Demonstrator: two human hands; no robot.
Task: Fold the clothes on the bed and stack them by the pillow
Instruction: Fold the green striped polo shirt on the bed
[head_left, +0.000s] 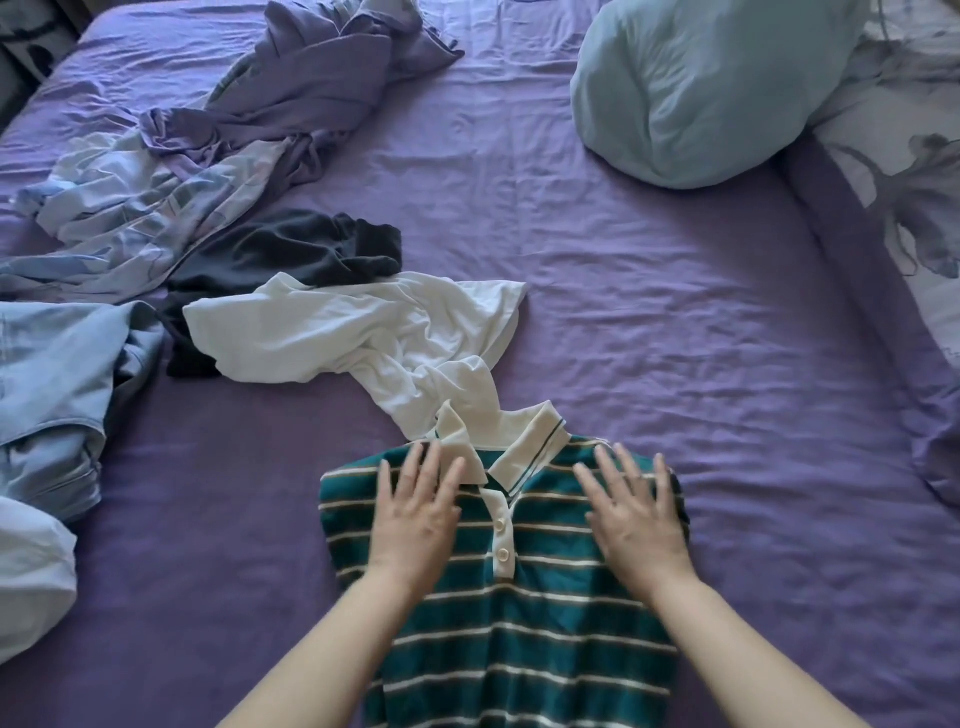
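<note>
The head view shows the purple bed (649, 322), the pale blue pillow (696, 88) at its far right, and the green striped polo shirt (519, 623) lying face up in front. It looks light, soft and floppy, its sleeves seemingly tucked under. The left hand (415, 519) and right hand (634, 514) press flat on its chest with fingers spread, gripping nothing; the hem is the likely place to take hold.

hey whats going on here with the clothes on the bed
A person is folding laundry. Both hands, left hand and right hand, press flat on a green striped polo spread on the purple bed. A white shirt, a dark garment and jeans lie unfolded. Nothing is stacked by the pillow yet.
</note>
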